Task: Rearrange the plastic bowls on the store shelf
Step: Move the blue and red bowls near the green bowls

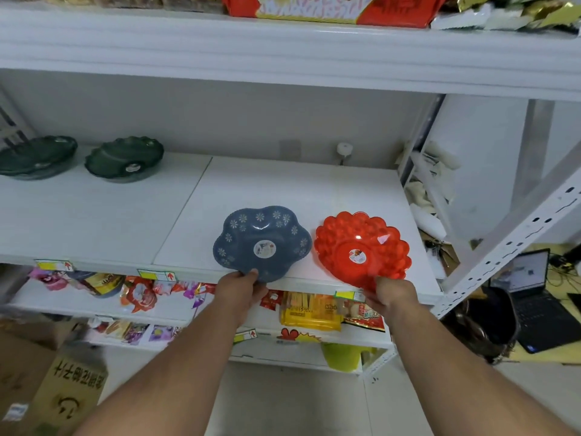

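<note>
Head view: blue bowl (262,243), flower-shaped with white daisy print and a round sticker in its middle, sits at the front edge of the white middle shelf (125,215). Left hand (240,289) pinches its near rim, thumb on top, fingers curled under the shelf lip side. Red bowl (361,248), scalloped and translucent with a sticker near its centre, lies just beside the blue one on its right, not touching it. It looks tilted, near edge overhanging the shelf front. Right hand (391,294) grasps that near edge; fingers are closed on the rim, fingertips mostly hidden behind the plastic.

Both forearms come up from the bottom of the frame, bare.

Two dark green bowls (124,160) (36,157) rest at the back left of the same shelf, near each other and well apart from the blue and red pair. Small white knob-like object (344,151) at the back wall; cannot tell what it is.

Price tags (155,274) run along the shelf front. Snack packets (309,311) fill the shelf below; red and gold packaging on the shelf above. Cardboard boxes (66,391) on the floor at left, open laptop (531,278) on the floor at far right.
</note>
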`<control>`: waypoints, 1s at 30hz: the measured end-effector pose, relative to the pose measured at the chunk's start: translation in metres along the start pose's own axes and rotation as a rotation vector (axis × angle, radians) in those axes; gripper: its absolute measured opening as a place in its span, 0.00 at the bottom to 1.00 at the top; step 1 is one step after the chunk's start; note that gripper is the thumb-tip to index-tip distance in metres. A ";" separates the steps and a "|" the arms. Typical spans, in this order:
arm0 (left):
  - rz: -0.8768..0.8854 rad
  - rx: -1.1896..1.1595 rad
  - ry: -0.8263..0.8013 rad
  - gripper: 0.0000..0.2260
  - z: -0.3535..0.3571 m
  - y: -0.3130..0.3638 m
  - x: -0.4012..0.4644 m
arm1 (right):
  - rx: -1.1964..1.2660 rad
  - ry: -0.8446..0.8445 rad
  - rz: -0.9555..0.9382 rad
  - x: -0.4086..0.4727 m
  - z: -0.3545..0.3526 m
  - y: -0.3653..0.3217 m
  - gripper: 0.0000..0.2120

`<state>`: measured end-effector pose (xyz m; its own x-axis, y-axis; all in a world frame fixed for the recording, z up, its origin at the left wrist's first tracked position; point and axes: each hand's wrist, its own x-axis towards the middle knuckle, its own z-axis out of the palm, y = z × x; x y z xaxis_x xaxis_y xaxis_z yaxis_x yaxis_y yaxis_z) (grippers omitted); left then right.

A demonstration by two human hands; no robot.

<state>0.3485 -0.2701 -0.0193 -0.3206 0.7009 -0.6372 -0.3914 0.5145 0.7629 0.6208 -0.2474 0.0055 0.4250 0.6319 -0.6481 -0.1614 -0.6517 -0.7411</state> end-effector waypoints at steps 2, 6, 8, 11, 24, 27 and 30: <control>0.004 -0.038 -0.001 0.05 0.003 0.000 0.000 | 0.028 -0.001 0.023 0.001 -0.001 -0.001 0.07; 0.005 -0.063 0.041 0.08 0.005 0.002 0.003 | 0.067 0.023 0.025 0.004 -0.001 0.001 0.10; 0.006 -0.060 0.059 0.08 0.001 0.003 0.003 | 0.083 0.023 -0.002 0.003 0.000 0.002 0.09; 0.035 -0.059 0.081 0.08 -0.011 0.009 0.000 | 0.113 0.010 -0.045 -0.003 0.004 0.004 0.06; 0.193 -0.236 0.317 0.06 -0.136 0.042 -0.056 | 0.131 -0.266 -0.127 -0.086 0.089 0.013 0.04; 0.210 -0.273 0.366 0.05 -0.172 0.049 -0.067 | 0.099 -0.348 -0.115 -0.113 0.116 0.017 0.03; 0.257 -0.325 0.408 0.04 -0.210 0.056 -0.073 | 0.065 -0.412 -0.111 -0.137 0.145 0.024 0.06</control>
<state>0.1692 -0.3962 0.0475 -0.7217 0.5032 -0.4754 -0.4806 0.1300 0.8672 0.4292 -0.2889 0.0508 0.0536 0.8200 -0.5698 -0.1961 -0.5509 -0.8112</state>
